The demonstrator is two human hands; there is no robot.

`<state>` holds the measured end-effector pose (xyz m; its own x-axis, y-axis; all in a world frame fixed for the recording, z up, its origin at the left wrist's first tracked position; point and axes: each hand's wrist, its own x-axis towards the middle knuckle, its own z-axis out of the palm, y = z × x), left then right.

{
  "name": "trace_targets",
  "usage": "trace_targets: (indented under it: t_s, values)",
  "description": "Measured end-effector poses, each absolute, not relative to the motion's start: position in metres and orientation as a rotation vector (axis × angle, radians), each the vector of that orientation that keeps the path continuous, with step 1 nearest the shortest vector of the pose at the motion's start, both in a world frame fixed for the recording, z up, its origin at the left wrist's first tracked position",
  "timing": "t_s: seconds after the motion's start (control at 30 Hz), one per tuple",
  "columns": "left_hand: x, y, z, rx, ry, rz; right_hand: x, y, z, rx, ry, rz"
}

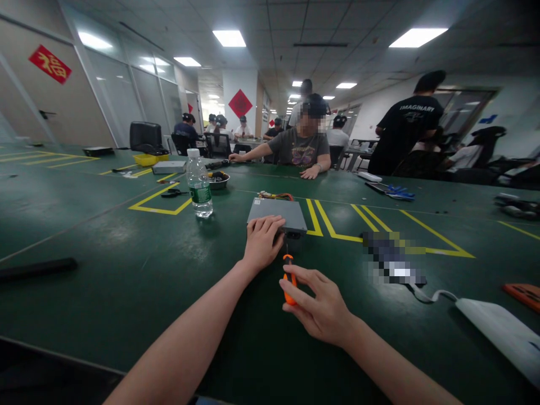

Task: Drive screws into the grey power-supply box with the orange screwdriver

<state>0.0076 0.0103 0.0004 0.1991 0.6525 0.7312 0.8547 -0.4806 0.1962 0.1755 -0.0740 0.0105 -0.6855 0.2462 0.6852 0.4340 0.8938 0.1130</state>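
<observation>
A grey metal computer power supply (278, 212) lies on the green table in front of me, its coloured wires at the far side and a black socket on the near face. My left hand (262, 242) grips its near left corner, fingers over the top and thumb down at the front. An orange and black screwdriver (289, 287) is held between the thumb and fingers of my right hand (320, 301). Its thin shaft points away from me at the near face of the power supply, below the socket; whether the tip touches is too small to tell.
A water bottle (199, 188) stands left of the power supply, with a metal bowl (218, 180) behind it. To the right lie a blurred phone-like device (392, 259) and a white power bank-like slab (498, 326) with a cable. Across the table sits a person (301, 143).
</observation>
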Motion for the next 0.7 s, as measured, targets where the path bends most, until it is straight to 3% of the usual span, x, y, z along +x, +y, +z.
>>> trace_targets:
  t_s: [0.27, 0.7]
  values:
    - [0.0081, 0.0111, 0.0002, -2.209, -1.433, -1.154, 0.1756, -0.0746, 0.0047, -0.498, -2.387, -0.169]
    - [0.0084, 0.0115, -0.0008, -2.206, -1.437, -1.168, 0.1726, -0.0713, 0.0004, -0.45, -2.322, -0.298]
